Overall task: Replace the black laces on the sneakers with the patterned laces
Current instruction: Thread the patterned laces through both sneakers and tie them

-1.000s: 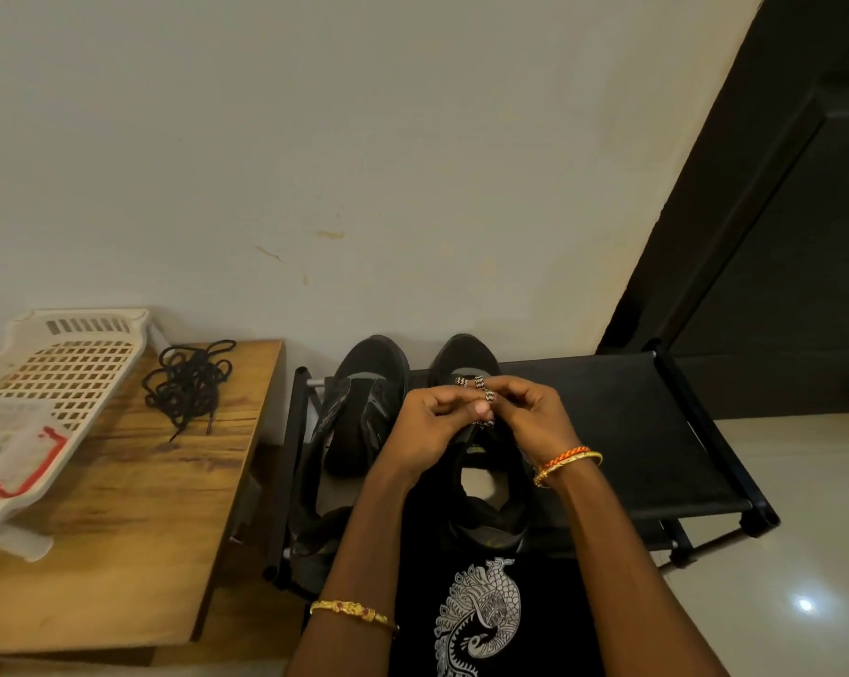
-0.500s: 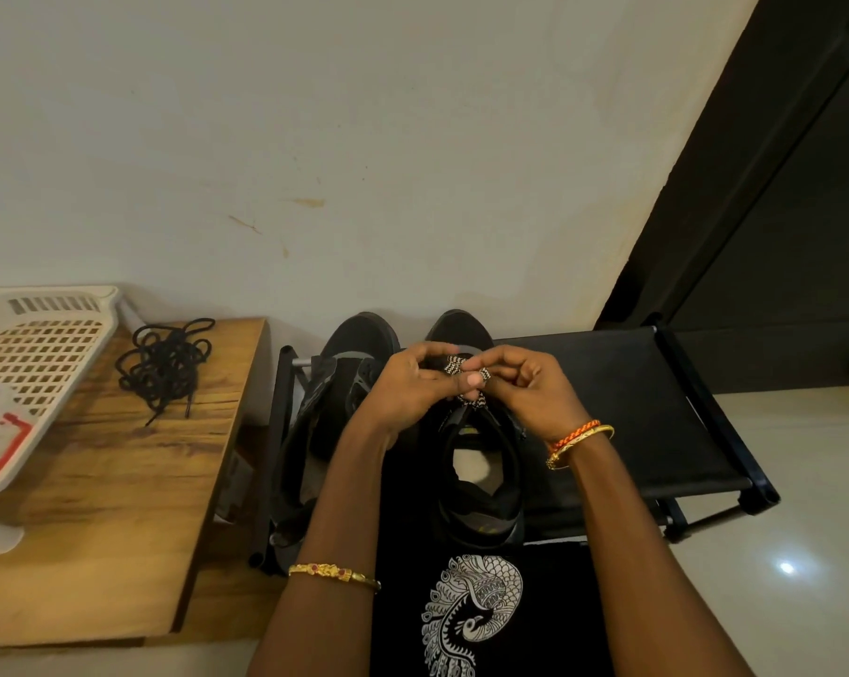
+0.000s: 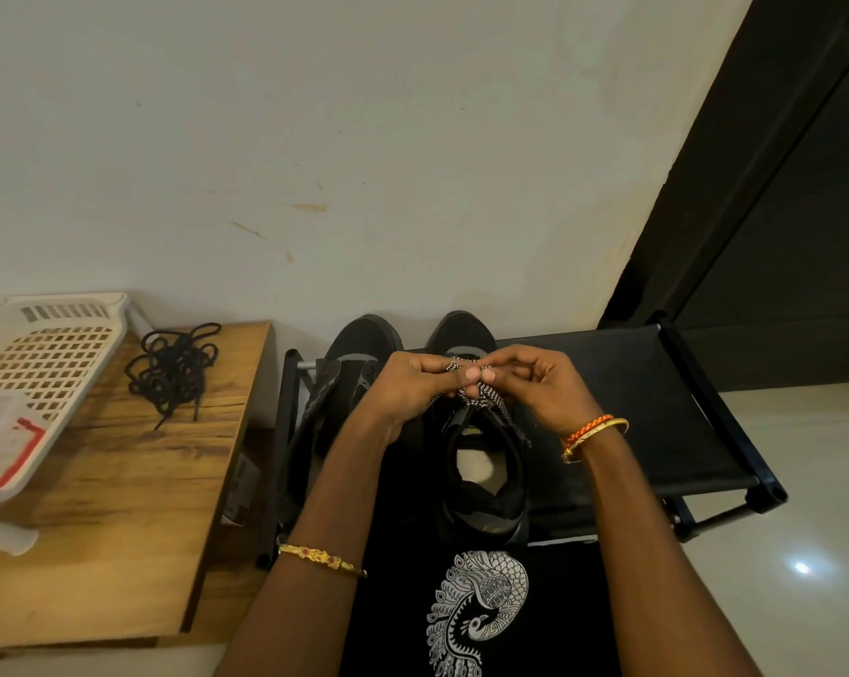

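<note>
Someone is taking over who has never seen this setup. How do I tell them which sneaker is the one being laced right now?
Find the black shoe rack against the wall, right of the wooden table. Two black sneakers stand on it side by side. The sneaker being laced is the right-hand one: both hands pinch a black-and-white patterned lace over it, while its neighbour shows no lace.

- I read this as a home, likely an entry corner; a low black shoe rack (image 3: 608, 383) stands against a scuffed, off-white painted wall (image 3: 364, 139), with a pair of black sneakers (image 3: 364, 344) at its left end
- A dark door (image 3: 779, 212) rises just right of the rack's far right corner; the pale floor tiles (image 3: 803, 505) are glossy and reflect a ceiling light
- A small wooden side table (image 3: 119, 505) sits beside the rack; a white plastic basket (image 3: 46, 354) overhangs its left edge, and loose black laces (image 3: 173, 368) lie near its far edge
</note>
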